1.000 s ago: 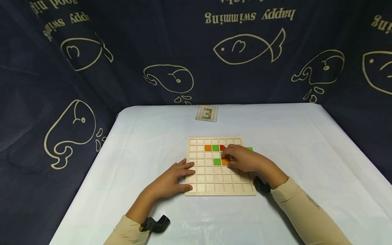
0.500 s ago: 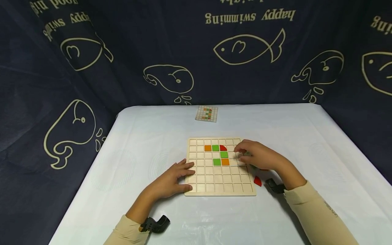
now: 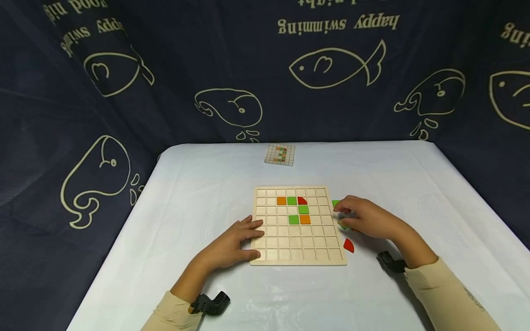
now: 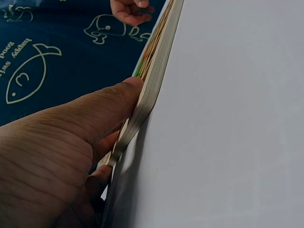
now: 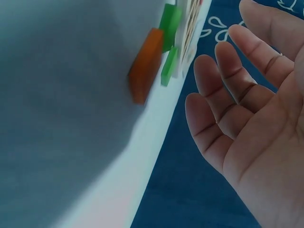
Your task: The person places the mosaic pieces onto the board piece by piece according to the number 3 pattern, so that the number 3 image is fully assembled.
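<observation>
Dark cloth [image 3: 265, 105] fills the upper half of the head frame and runs down its left side. Below it, the white surface [image 3: 198, 174] spans the centre and bottom.

Gridded board [image 3: 298, 263] lies flat at frame centre. Left hand [image 3: 236, 241] rests at its left edge, fingers spread and fairly straight, thumb near the lower left corner. Right hand [image 3: 370, 218] hangs just beyond the board's right edge, fingers bent, thumb and forefinger apart; nothing seen between them, though contact with a tile cannot be told.

Card [image 3: 279, 155], upper centre, bears a small coloured pattern on a grid.

Six tiles sit in board cells. Upper row, left to right: orange square [image 3: 281, 201], green square [image 3: 291, 201], red quarter [image 3: 302, 201]. Beneath the quarter, second green square [image 3: 303, 209]; next row down, third green square [image 3: 293, 219] beside second orange square [image 3: 304, 219].

Loose, right of the board: far green tile [image 3: 336, 202], near green tile [image 3: 342, 225], loose red quarter [image 3: 348, 245]. The right-wrist frame adds an orange tile [image 5: 145, 66], upper centre.

Judgement: step in hand looks like taking up a loose tile. Best to pinch one by opposite edges, leave its neighbours undisturbed, and keep the left hand steadying the board.
</observation>
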